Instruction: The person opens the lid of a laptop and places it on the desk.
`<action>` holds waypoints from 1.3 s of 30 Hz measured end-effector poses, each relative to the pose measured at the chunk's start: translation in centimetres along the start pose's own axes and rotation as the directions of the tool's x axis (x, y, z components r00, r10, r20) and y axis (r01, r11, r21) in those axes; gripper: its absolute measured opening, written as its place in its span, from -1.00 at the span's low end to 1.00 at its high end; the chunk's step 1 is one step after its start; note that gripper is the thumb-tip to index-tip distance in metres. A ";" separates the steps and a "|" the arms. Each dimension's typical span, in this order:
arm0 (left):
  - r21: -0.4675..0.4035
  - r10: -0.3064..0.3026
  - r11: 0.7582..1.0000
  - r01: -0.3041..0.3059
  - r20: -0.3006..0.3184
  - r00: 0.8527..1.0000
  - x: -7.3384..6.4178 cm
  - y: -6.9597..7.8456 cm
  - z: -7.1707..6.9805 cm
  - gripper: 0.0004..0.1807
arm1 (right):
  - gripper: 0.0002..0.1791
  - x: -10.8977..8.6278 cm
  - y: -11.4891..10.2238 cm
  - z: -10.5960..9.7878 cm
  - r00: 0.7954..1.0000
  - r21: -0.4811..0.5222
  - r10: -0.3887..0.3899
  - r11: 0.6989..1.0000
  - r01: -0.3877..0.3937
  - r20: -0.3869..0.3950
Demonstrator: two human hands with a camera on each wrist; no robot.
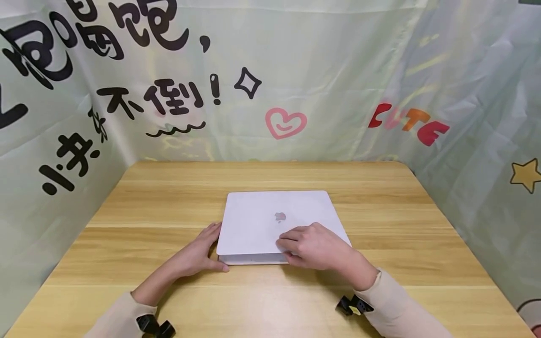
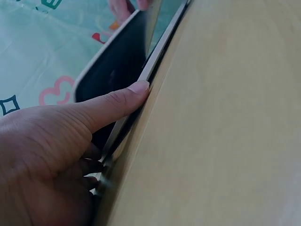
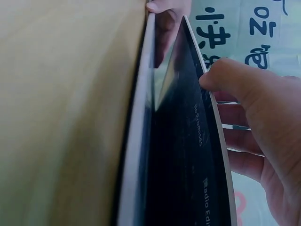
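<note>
A silver laptop lies on the wooden table, its lid raised a little off the base. At the base's left front corner, my left hand holds it; in the left wrist view the thumb lies on the front edge of the base and the other fingers are at the side. My right hand pinches the front edge of the lid, right of the middle. From the right wrist, the thumb sits on the rim of the dark screen, which shows some light lettering, with the fingers behind the lid.
The wooden table reaches back to a pale fabric backdrop with black characters, a pink heart and coloured letters. Small black devices sit at both cuffs, one by the left sleeve, the other by the right sleeve.
</note>
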State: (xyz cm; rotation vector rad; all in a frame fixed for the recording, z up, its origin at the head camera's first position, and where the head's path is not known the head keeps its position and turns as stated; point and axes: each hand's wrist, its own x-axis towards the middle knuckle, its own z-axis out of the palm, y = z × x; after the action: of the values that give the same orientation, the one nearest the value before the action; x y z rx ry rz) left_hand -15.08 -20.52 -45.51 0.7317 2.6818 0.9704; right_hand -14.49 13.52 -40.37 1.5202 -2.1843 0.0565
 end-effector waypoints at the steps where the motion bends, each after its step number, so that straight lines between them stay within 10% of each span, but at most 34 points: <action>1: -0.001 0.000 1.000 0.000 0.000 1.000 0.0 0.0 0.0 0.32 | -0.92 0.0 0.0 -0.1 1.000 -0.002 -0.001 1.000 0.001 -0.008; 39: 0.074 -0.010 0.997 0.009 0.016 1.000 -0.1 0.1 0.1 0.27 | -0.78 2.3 3.5 -3.6 0.956 -0.093 0.149 0.980 -0.177 -0.253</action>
State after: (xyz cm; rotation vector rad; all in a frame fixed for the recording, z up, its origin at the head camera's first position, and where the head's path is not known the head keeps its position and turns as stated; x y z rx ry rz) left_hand -14.97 -20.44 -45.48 0.7377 2.7176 0.8629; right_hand -17.00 13.93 -35.45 1.1984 -2.0715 0.1607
